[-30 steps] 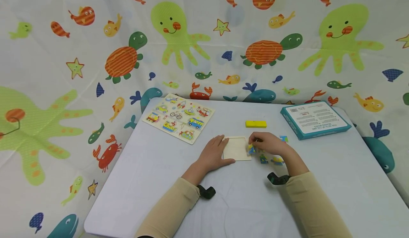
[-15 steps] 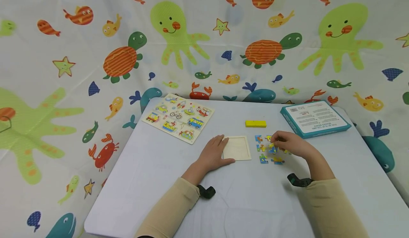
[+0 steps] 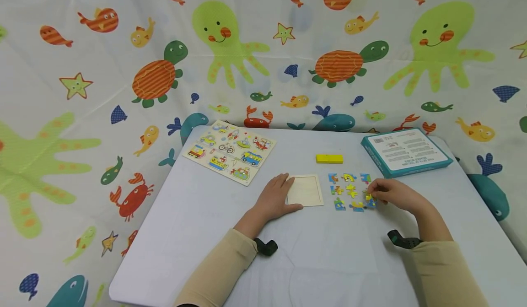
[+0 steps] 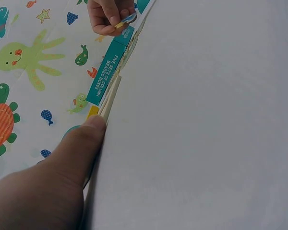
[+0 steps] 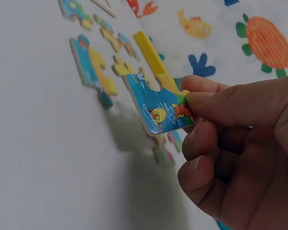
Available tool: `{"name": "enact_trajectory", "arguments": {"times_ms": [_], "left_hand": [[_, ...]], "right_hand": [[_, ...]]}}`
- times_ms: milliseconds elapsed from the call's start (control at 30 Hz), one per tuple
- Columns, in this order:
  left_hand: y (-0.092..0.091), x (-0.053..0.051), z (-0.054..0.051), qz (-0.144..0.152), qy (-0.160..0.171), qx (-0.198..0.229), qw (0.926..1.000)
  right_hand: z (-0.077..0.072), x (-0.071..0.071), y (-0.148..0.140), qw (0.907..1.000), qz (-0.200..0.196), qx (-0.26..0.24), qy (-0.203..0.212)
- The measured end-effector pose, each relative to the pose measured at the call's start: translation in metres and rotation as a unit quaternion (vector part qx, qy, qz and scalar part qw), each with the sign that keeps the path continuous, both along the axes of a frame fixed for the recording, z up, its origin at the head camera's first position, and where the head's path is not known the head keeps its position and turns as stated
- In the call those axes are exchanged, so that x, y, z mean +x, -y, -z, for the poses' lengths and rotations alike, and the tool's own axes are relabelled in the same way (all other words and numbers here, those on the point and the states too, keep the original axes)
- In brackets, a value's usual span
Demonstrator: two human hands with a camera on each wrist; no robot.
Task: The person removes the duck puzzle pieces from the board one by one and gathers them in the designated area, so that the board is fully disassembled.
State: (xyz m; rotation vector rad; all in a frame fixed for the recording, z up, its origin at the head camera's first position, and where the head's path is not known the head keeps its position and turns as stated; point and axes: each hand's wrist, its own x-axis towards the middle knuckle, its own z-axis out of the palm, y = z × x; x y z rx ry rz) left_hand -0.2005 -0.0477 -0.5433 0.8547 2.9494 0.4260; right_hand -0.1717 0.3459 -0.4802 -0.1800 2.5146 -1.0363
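Note:
My left hand [image 3: 272, 198] rests along the left side of a shallow square wooden tray [image 3: 305, 191], fingers fairly straight. In the left wrist view its thumb touches the tray's edge [image 4: 110, 98]. Between thumb and fingertips, my right hand [image 3: 397, 196] pinches a jigsaw piece [image 5: 158, 108] with a blue ground, a yellow edge and small printed animals. That piece is held above the table, at the right side of several loose jigsaw pieces [image 3: 351, 191]. These lie in spaced rows just right of the tray, partly hidden by the right hand.
Behind the pieces lies a yellow bar-shaped block [image 3: 329, 159]. A teal box [image 3: 405, 153] stands at the back right. A picture board with vehicles [image 3: 229, 152] lies at the back left of the white table [image 3: 197, 234]. A sea-animal curtain [image 3: 247, 46] hangs behind.
My right hand has moved right, away from the tray and across the loose pieces, with the jigsaw piece still pinched. More pieces are uncovered. The left hand stays on the tray.

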Motion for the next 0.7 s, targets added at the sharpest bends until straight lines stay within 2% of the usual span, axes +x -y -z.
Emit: {"name": "enact_trajectory", "arguments": {"times_ms": [233, 700], "left_hand": [[0.001, 0.000, -0.001, -0.002, 0.003, -0.001, 1.0000], [0.001, 0.000, 0.000, -0.001, 0.002, 0.000, 1.0000]], "right_hand": [[0.010, 0.006, -0.008, 0.9999, 0.007, 0.009, 0.012], [0.014, 0.008, -0.006, 0.9998, 0.011, 0.013, 0.007]]}}
